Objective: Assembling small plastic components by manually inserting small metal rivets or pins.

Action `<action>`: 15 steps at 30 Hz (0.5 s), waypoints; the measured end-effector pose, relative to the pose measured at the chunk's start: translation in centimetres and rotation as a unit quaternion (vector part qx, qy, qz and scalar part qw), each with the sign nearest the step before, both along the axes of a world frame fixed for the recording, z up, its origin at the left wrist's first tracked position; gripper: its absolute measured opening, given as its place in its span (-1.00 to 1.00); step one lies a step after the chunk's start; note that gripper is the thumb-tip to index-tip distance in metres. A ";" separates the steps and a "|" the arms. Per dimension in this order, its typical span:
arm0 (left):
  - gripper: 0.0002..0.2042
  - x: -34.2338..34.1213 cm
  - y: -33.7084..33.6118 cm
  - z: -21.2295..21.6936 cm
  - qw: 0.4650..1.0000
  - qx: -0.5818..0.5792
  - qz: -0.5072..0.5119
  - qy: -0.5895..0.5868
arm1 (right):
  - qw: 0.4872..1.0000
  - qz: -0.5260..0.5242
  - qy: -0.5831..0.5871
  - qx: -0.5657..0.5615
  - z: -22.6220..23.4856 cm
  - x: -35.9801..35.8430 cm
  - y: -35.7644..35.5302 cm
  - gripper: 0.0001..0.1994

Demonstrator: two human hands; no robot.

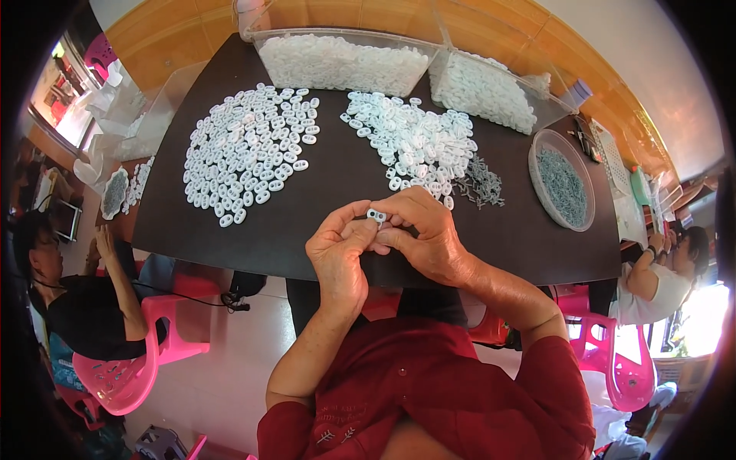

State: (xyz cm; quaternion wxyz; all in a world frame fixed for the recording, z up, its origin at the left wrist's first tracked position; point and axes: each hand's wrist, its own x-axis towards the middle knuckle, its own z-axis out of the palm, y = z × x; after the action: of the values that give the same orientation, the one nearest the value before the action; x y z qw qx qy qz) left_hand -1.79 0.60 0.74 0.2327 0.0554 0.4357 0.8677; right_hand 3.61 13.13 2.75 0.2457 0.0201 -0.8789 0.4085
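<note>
Small white piece [376,216] held between two sets of fingertips

From my distant seat I saw the piece near the table's front edge, its two holes showing and its long axis running roughly left to right. Neither hand was clearly nearer: the left hand [341,249] pinched narrowly at its left end and the right hand [424,230] closed in narrowly at the other. I could not tell whether anything was tucked beneath.

Just beyond the right hand lay the right heap of white pieces [418,138], with grey screws [481,184] beside it and a round tub [536,195] farther right. The left heap [245,146] sat well apart from the left hand. Between the heaps I had bare dark table [326,176], with more open room leftward.
</note>
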 end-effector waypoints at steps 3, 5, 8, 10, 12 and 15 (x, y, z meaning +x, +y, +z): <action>-0.80 0.1 0.1 0.3 1.000 -0.005 0.006 -0.012 | 0.998 -0.017 0.051 0.039 -0.5 -0.2 -0.1 -0.67; -0.80 0.2 0.1 0.3 1.000 -0.007 0.006 -0.011 | 0.996 -0.028 0.069 0.044 -0.6 -0.1 0.0 -0.68; -0.82 0.4 0.1 0.0 0.999 -0.026 0.014 0.027 | 0.997 -0.031 0.060 0.035 -0.4 0.1 0.0 -0.70; -0.82 0.4 0.1 -0.1 0.998 -0.039 0.023 0.052 | 0.998 -0.032 0.053 0.030 -0.4 0.2 -0.1 -0.72; -0.84 0.3 0.2 0.0 0.995 -0.058 0.028 0.070 | 0.996 -0.039 0.066 0.047 -0.5 0.3 0.0 -0.73; -0.84 0.1 0.0 -0.1 0.992 -0.072 0.016 0.098 | 0.994 -0.044 0.075 0.059 -0.7 0.5 0.1 -0.73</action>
State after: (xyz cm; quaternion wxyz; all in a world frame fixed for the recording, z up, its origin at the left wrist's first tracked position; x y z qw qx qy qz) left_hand -1.70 0.58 0.60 0.1788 0.1160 0.5188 0.8279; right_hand 4.06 13.21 2.08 0.3272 0.0263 -0.8806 0.3419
